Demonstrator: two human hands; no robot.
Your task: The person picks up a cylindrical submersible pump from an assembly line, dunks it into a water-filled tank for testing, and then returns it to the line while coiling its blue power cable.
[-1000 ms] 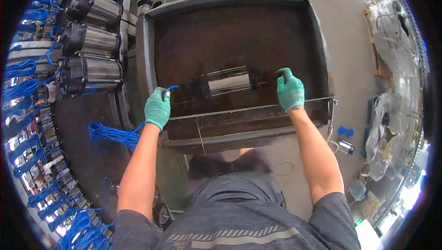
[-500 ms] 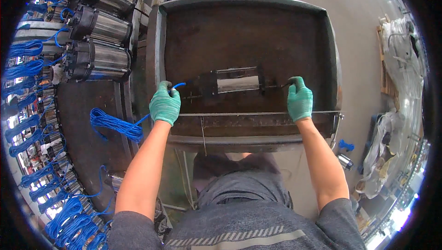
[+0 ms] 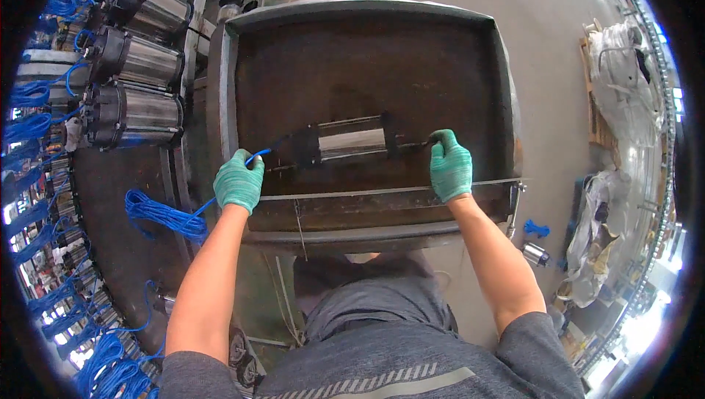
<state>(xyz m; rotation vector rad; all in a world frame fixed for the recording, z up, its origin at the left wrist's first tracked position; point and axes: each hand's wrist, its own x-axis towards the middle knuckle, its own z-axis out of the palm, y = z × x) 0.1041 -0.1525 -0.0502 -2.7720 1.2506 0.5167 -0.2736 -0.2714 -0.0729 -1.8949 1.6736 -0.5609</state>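
A cylindrical motor [image 3: 351,143] with a shiny steel body and black end caps lies across the dark inside of a metal tank [image 3: 228,83]. It looks to be under dark liquid, though the surface is hard to make out. My left hand [image 3: 240,183], in a green knitted glove, is closed around a blue cable [image 3: 258,155] that runs toward the motor's left end. On the other side, my gloved right hand [image 3: 450,167] is closed at the end of a thin dark rod [image 3: 413,143] extending from the motor's right end. Its dark fingertips partly hide the grip.
A metal bar [image 3: 352,193] spans the tank's near side. A coiled blue cable [image 3: 167,214] lies on the dark bench at left. Larger steel motors [image 3: 139,114] line that bench. Wrapped plastic bundles [image 3: 624,79] stand at right; a small steel cylinder [image 3: 535,254] is on the floor.
The whole view has shifted, so the tank and both hands sit farther left and lower. Both hands keep their grips, with hardly any movement against the tank.
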